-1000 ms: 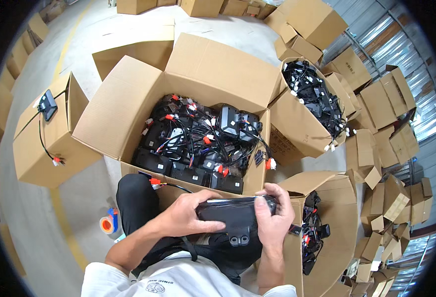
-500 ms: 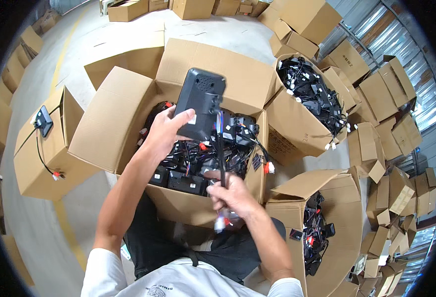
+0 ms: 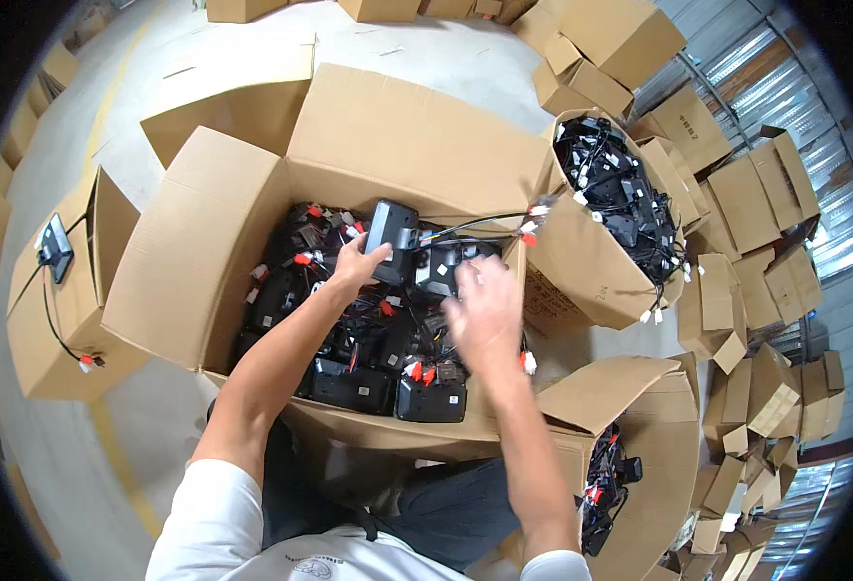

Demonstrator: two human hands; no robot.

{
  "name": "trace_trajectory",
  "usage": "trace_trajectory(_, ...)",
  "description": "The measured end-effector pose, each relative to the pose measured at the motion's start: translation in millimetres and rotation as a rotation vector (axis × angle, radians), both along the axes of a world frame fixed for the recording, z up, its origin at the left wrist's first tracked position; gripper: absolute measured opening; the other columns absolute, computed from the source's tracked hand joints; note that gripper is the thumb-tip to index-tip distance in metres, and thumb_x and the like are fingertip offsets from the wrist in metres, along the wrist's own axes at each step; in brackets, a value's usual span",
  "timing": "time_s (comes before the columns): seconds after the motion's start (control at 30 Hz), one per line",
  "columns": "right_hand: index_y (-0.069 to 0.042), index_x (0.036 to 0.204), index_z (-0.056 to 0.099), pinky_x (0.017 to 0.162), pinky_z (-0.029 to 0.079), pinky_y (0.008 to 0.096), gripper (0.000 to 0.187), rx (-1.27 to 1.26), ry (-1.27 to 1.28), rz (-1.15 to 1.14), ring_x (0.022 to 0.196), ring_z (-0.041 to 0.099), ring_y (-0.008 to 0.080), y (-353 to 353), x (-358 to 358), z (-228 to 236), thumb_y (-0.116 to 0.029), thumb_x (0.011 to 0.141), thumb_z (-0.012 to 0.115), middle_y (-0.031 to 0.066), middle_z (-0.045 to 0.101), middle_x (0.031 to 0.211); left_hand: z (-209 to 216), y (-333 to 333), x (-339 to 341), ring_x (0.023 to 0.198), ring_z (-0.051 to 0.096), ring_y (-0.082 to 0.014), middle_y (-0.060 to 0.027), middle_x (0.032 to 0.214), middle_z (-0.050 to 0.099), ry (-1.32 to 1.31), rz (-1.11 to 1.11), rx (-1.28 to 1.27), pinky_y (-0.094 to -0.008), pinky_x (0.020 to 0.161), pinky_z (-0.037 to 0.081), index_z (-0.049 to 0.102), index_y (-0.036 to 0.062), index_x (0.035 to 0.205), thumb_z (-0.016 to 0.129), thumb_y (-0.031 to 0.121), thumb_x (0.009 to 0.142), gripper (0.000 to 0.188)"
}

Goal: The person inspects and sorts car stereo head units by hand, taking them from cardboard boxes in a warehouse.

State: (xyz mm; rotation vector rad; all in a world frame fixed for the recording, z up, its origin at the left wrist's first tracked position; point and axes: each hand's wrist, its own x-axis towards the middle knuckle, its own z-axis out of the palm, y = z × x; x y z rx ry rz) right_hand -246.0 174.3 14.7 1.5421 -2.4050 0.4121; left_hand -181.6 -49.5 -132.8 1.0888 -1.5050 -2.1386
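Note:
My left hand [image 3: 357, 261] grips the left edge of a small black monitor [image 3: 382, 232], thumb over its back. The monitor is down at the far side of an open cardboard box [image 3: 417, 184], over other black units. From its right side a cable [image 3: 475, 225] stretches over the box's right wall, ending in a blurred light plug and a red one. My right hand [image 3: 487, 310] is over the right part of the box, smeared by motion; its fingers look apart, with nothing visible in them. Below lie several similar black monitors [image 3: 351, 385] among tangled cables with red and white plugs.
On a carton [image 3: 63, 339] at the left sits another monitor [image 3: 56, 250] with its cable hanging. Full boxes of black cabled parts [image 3: 615, 189] stand at the right, behind and beside my leg. Stacked cartons [image 3: 765, 378] line the right. Box flaps stick out around the work box.
My left hand has lowered the monitor into the box's far side. My right hand has let go of the cable and moved up and right; the cable now stretches to the right.

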Motion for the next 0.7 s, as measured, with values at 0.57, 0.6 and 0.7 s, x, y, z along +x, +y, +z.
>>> trace_trajectory(0.57,-0.004,0.098,0.065,0.096,0.041,0.0464,0.039,0.362,-0.276,0.129,0.111,0.053,0.0323,15.5,15.9,-36.0,-0.031,0.072,0.078,0.0149,0.059,0.107,-72.0,-14.6,-18.6,0.105,0.063,-0.0252,-0.0120,0.116,0.065,-0.241,-0.043,-0.106,-0.0454,0.084,0.058,0.059,0.0014,0.131,0.071,0.033,0.090,0.053)
trace_trajectory(0.6,-0.005,0.091,0.065,0.095,0.041,0.0458,0.034,0.185,-0.190,0.175,0.108,0.053,0.0313,18.1,23.1,-46.0,-0.028,0.071,0.080,0.0142,0.059,0.103,-75.9,-24.2,-12.6,0.111,0.060,-0.0276,-0.0123,0.126,0.060,-0.248,-0.058,-0.091,-0.0525,0.084,0.059,0.052,0.0026,0.137,0.070,0.036,0.091,0.060)
trace_trajectory(0.7,-0.003,0.094,0.063,0.103,0.038,0.0475,0.036,-0.003,-0.158,0.147,0.113,0.052,0.0320,39.7,33.7,-20.9,-0.026,0.071,0.080,0.0145,0.059,0.106,-91.2,-42.5,-12.5,0.108,0.061,-0.0262,-0.0137,0.125,0.062,-0.237,-0.057,-0.156,-0.0476,0.084,0.055,0.053,0.0031,0.138,0.071,0.043,0.089,0.065)
